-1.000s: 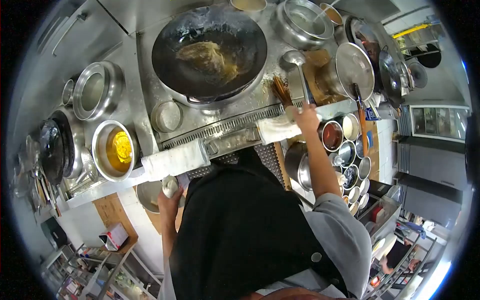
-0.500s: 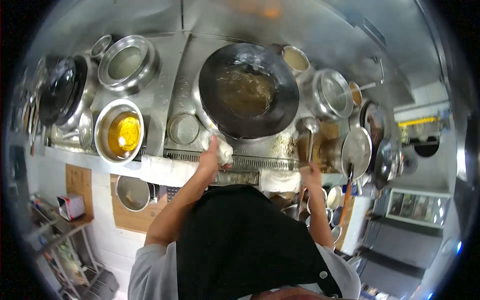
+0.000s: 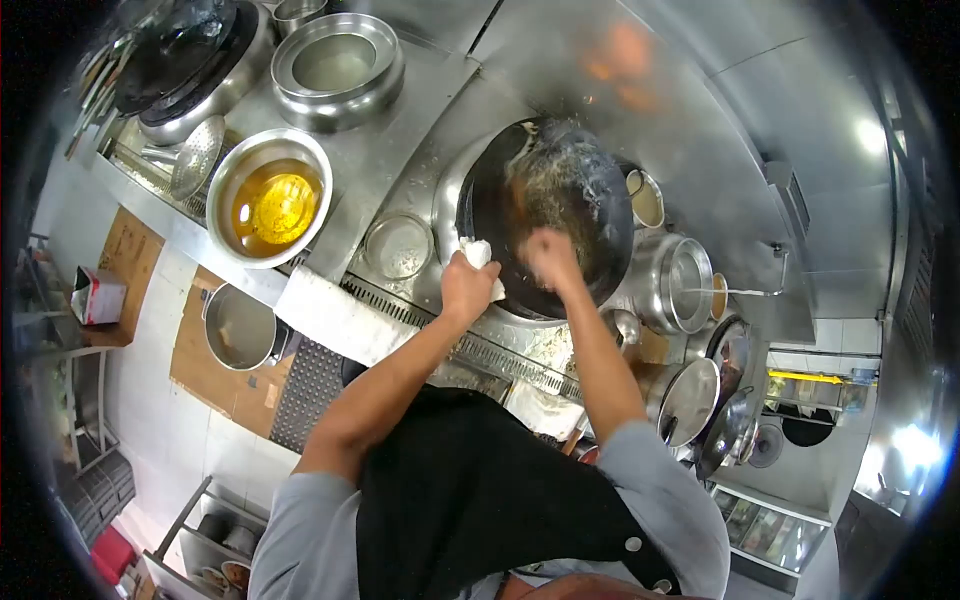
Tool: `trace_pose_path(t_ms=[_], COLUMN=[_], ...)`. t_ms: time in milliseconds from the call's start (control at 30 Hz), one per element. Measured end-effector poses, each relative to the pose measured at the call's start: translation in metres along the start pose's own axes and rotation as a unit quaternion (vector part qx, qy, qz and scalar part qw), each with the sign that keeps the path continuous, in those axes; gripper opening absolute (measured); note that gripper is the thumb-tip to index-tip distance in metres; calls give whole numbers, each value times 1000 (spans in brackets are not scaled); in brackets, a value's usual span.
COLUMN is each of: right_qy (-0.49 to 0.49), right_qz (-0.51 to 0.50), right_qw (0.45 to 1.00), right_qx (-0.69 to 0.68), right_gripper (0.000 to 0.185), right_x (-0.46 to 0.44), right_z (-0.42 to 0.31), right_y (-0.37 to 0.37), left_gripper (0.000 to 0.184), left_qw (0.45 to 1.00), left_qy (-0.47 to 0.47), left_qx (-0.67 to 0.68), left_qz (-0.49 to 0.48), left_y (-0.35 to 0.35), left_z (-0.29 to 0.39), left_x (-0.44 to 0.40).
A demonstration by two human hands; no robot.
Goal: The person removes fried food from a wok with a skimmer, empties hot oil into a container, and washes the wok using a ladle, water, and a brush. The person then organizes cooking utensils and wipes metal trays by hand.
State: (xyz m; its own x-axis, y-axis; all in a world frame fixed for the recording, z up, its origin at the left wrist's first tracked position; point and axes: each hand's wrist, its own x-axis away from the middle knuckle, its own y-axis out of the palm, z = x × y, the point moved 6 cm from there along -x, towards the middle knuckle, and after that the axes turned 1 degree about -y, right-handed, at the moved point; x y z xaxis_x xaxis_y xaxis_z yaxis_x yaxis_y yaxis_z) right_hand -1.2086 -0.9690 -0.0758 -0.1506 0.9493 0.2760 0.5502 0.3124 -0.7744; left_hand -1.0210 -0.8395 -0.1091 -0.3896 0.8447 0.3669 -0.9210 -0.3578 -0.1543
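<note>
My left hand (image 3: 468, 288) is closed round a folded white cloth (image 3: 477, 254) and presses it to the near left rim of a black wok (image 3: 492, 190). The wok looks tilted on its burner, with pale steam or splashing liquid inside. Over the wok's near part is my right hand (image 3: 550, 260), closed and blurred by motion; what it holds is too smeared to name. A small round metal dish (image 3: 399, 247) sits left of the wok.
Left of the stove stands a bowl of yellow oil (image 3: 226, 200), with a lidded steel pot (image 3: 335, 110) behind it. A ladle (image 3: 622, 325), a steel pot (image 3: 655, 290) and a strainer (image 3: 690, 402) are at the right. White cloth (image 3: 335, 312) covers the front rail.
My left hand rose with the cloth to the wok's rim. My right hand moved from beside the ladle to over the wok. The wok now looks tilted, and the view has turned.
</note>
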Motion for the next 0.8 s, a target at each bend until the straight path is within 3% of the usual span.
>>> trace_pose_path(t_ms=[33,100,167,200,233,267,300,333,367,433,500,567,633,700,733,767,800], right_qy=[23,-86,-121,7,-7,5,-35,-40,-35,-20,-33,-72,17,109,103,96,27], right_qz=[-59,-46,-16,-83,-120,-59,-34,98,160,75,51,7,-78,-156,-73,11,96], right_qw=[997,989,969,978,983,942,990,993,986,987,980,973,953,915,947,967,975], right_qx=[32,114,216,193,142,330,132,43,-30,141,191,219,292,355,297,236,197], right_gripper=[42,45,34,31,25,23,25,27,26,31,37,29,32,34,34,35,33], right_x=[47,93,62,29,-65,-71,-126,-123,-64,-40,45,96,54,-16,-50,-72,-84], right_z=[-3,22,35,23,109,27,75,54,-4,27,9,3,38,37,29,28,38], right_y=[0,-17,-41,-55,-38,-61,-52,-49,-50,-13,-12,-32,-60,-87,-96,-98,-80], left_gripper=[57,62,64,64,64,64,64,61,61,56,60,71,79,79,75,75,71], left_qw=[1000,1000,999,999,1000,999,997,996,996,1000,999,979,968,996,998,998,999], left_qy=[-2,-5,-16,-22,-20,-5,10,11,11,-7,-1,-43,-63,-35,25,26,22], left_qx=[-24,-12,-31,-6,-6,34,74,72,72,-4,11,195,240,83,55,55,21], left_qz=[6,1,-20,-24,-21,-26,-33,-45,-51,-30,-35,-41,-43,17,25,27,15], left_y=[-4,-7,-4,0,1,3,5,4,3,0,1,-2,12,19,23,17,10], left_z=[5,6,3,-5,-8,-12,-13,-10,-9,-8,-8,-3,-16,-24,-37,-31,-16], left_x=[-3,-3,3,0,-2,-1,-2,-2,-3,-4,0,11,13,15,6,6,11])
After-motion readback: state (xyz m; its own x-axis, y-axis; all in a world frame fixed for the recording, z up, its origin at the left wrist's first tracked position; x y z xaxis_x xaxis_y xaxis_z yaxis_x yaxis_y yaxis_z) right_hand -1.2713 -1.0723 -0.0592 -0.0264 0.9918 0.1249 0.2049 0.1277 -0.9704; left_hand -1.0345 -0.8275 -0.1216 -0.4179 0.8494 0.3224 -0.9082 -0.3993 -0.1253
